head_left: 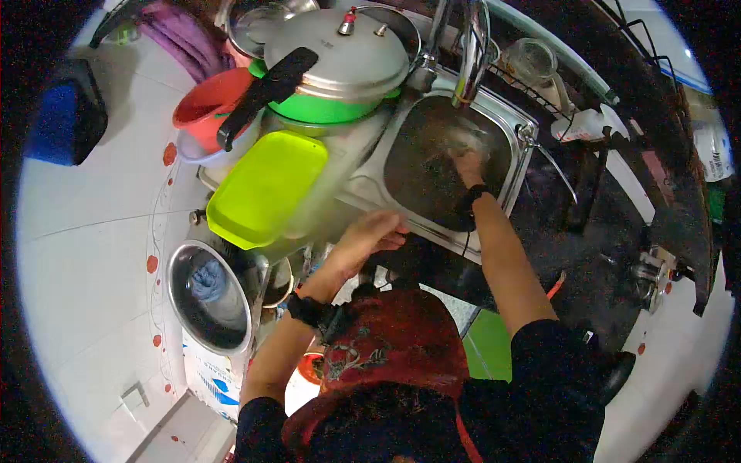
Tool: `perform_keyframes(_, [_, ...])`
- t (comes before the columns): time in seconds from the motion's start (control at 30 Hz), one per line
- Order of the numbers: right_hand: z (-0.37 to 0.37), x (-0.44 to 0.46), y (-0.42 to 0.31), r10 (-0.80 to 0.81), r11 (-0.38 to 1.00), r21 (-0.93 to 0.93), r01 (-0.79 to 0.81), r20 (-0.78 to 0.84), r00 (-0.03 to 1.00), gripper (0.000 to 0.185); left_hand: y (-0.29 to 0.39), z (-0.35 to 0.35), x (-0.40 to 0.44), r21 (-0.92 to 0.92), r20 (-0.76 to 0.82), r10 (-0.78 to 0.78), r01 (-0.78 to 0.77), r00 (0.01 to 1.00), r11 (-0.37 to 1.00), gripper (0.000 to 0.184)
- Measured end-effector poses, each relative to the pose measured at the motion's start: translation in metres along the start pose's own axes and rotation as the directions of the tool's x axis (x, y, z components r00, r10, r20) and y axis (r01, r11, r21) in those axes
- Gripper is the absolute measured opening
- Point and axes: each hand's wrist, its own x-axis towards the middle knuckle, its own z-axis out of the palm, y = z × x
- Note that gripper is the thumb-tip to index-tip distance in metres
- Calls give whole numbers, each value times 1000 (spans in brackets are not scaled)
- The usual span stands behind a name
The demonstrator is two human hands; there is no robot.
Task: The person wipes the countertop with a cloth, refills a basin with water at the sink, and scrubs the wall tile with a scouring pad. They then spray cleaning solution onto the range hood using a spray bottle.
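Note:
My right hand (468, 163) reaches down into the metal sink (401, 202), below the chrome faucet (469, 81). Its fingers are smeared by motion and murky water, so I cannot see what they touch or hold. A pale, blurred patch shows just beyond the fingertips. My left hand (378, 233) hovers near the sink's front left edge, fingers loosely curved, with nothing visible in it. To its left, a lime green tray (270, 189) lies tilted on the counter. Both wrists wear dark bands.
A pressure cooker (340, 58) with a black handle sits on a green basin left of the faucet. Beside it stands a red bowl (212, 108). A steel basin (181, 289) holding a blue cloth (208, 281) is lower left. A wire rack (532, 92) stands behind the sink.

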Motion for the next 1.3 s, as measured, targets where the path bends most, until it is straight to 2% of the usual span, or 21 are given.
perform_keyframes(0.1, [38, -1, 27, 4, 984, 177, 15, -103, 995, 39, -5, -7, 15, 14, 53, -28, 28, 998, 1000, 34])
perform_keyframes(0.13, [55, 1, 68, -257, 903, -361, 234, -15, 966, 35, -10, -9, 19, -6, 78, -42, 43, 996, 999, 34])
perform_keyframes(0.17, [56, -7, 70, -329, 744, -589, 317, 90, 940, 33, -12, -8, 18, -3, 85, -55, 55, 995, 998, 34])
perform_keyframes(0.2, [56, -15, 71, -396, 521, -758, 393, 193, 898, 31, -11, -9, 16, 19, 95, -79, 77, 992, 997, 34])
perform_keyframes(0.23, [40, -21, 47, -234, 593, -727, 346, 256, 938, 31, -8, -8, 18, 41, 105, -92, 88, 990, 995, 34])
perform_keyframes(0.27, [24, -29, 18, -26, 715, -663, 224, 294, 955, 31, -8, -10, 19, 41, 111, -92, 88, 990, 995, 34])
perform_keyframes(0.33, [-5, -37, -31, 293, 829, -555, -73, 318, 902, 31, -7, -16, 20, 14, 100, -31, 29, 995, 999, 34])
perform_keyframes(0.43, [-28, -48, -77, 538, 804, -474, -360, 322, 779, 33, 9, 1, 17, 92, 80, -71, 64, 994, 994, 32])
perform_keyframes(0.5, [-38, -51, -97, 623, 771, -413, -485, 328, 710, 35, 5, 2, 20, 72, 93, -84, 78, 992, 994, 31])
perform_keyframes(0.63, [-59, -82, -54, 345, 922, -319, -220, 416, 841, 37, -5, 6, 27, 57, 179, -44, 35, 983, 998, 32])
perform_keyframes(0.67, [-60, -86, -53, 58, 978, -205, 33, 419, 906, 43, -5, 10, 34, 76, 200, -14, -1, 980, 997, 33])
perform_keyframes(0.7, [-70, -87, -52, 74, 977, -212, 15, 402, 912, 37, -5, 13, 39, 74, 231, 3, -20, 973, 997, 33])
perform_keyframes(0.77, [-89, -90, -122, 73, 970, -241, -12, 242, 967, 28, -7, 15, 41, 179, 232, -55, 13, 971, 984, 33])
perform_keyframes(0.83, [-117, -93, -180, 31, 985, -167, -31, -1, 1000, 26, 0, 24, 36, 150, 236, -43, 8, 971, 989, 34])
perform_keyframes(0.87, [-146, -89, -178, 208, 928, 316, -197, -4, 978, 21, 3, 25, 34, 108, 206, -45, 23, 978, 994, 34])
perform_keyframes(0.9, [-165, -92, -216, 201, 960, 245, -134, -272, 941, 15, 4, 23, 34, 110, 209, -43, 20, 977, 994, 34])
perform_keyframes(0.93, [-188, -82, -196, 120, 979, 204, -26, -463, 878, 19, 3, 21, 35, 90, 204, -53, 36, 977, 995, 34])
perform_keyframes(1.03, [-267, -58, -140, -35, 976, -168, -140, -752, 658, 21, 6, 21, 36, 77, 190, -47, 33, 981, 996, 35])
perform_keyframes(1.1, [-295, -38, -109, -115, 899, -335, -282, -802, 586, 23, 9, 22, 38, 87, 171, -23, 8, 985, 996, 35])
perform_keyframes(1.17, [-305, -22, -83, -123, 837, -409, -364, -789, 602, 25, 10, 21, 30, 96, 191, -14, -4, 982, 995, 34])
perform_keyframes(1.3, [-306, -3, -53, -138, 714, -510, -479, -773, 619, 30, 10, 16, 25, 97, 88, -69, 60, 994, 994, 33])
